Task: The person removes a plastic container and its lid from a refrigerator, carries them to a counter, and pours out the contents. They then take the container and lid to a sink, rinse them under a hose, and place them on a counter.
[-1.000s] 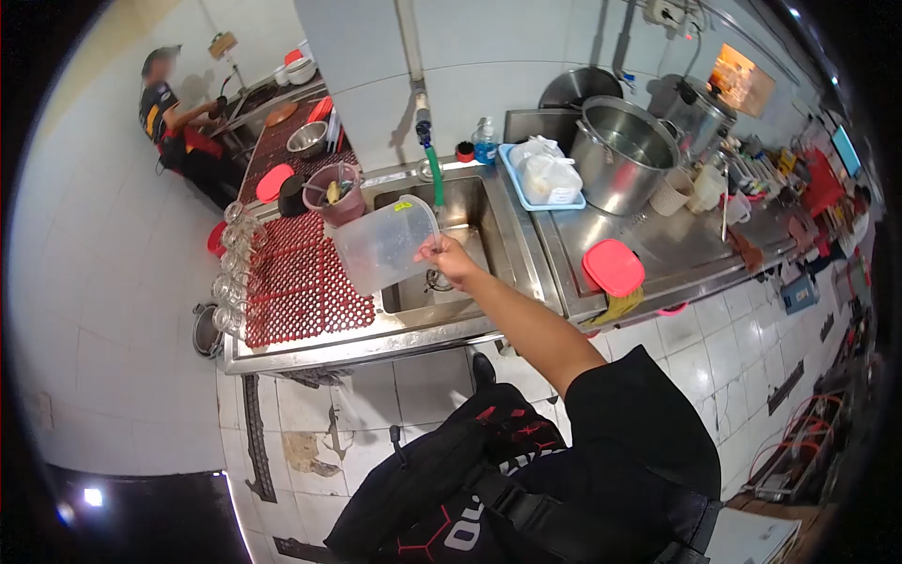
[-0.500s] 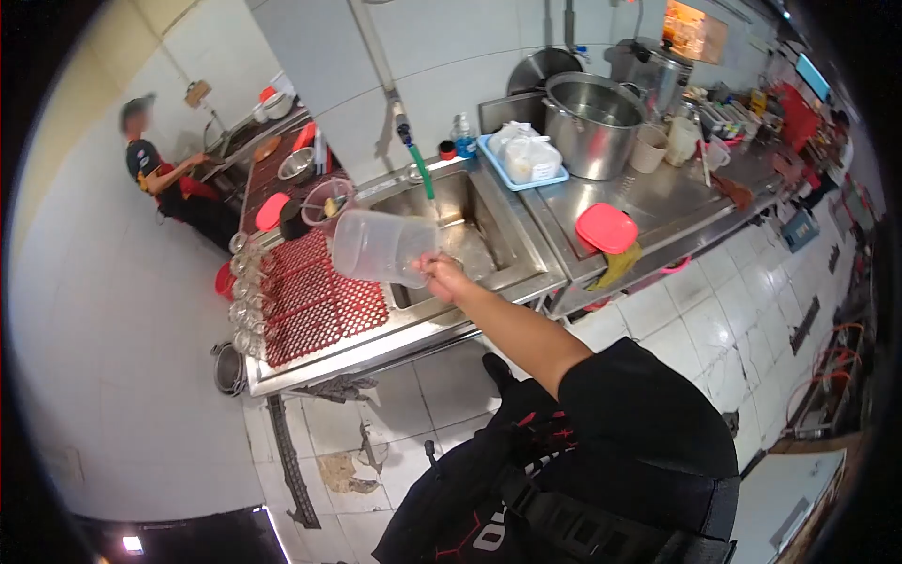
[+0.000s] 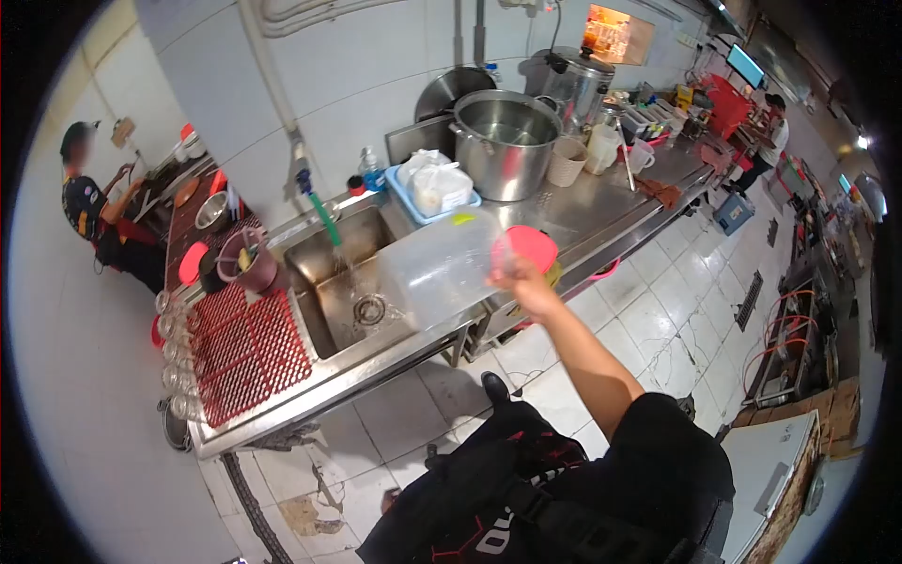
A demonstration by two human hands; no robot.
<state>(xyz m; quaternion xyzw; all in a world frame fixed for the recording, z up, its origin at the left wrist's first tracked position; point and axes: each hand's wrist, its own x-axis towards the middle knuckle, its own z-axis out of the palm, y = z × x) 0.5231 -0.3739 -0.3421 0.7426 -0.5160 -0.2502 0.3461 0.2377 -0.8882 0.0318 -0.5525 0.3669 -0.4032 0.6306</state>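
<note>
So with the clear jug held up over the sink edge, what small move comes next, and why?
Probably lower the clear jug toward the steel counter. The right hand holds it by the rim, tipped sideways in the air between the sink and the counter, resting on nothing.

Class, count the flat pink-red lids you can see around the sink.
2. One lid lies on the counter right of the sink, partly behind the jug; another lies at the mat's far end. More may be hidden.
</note>
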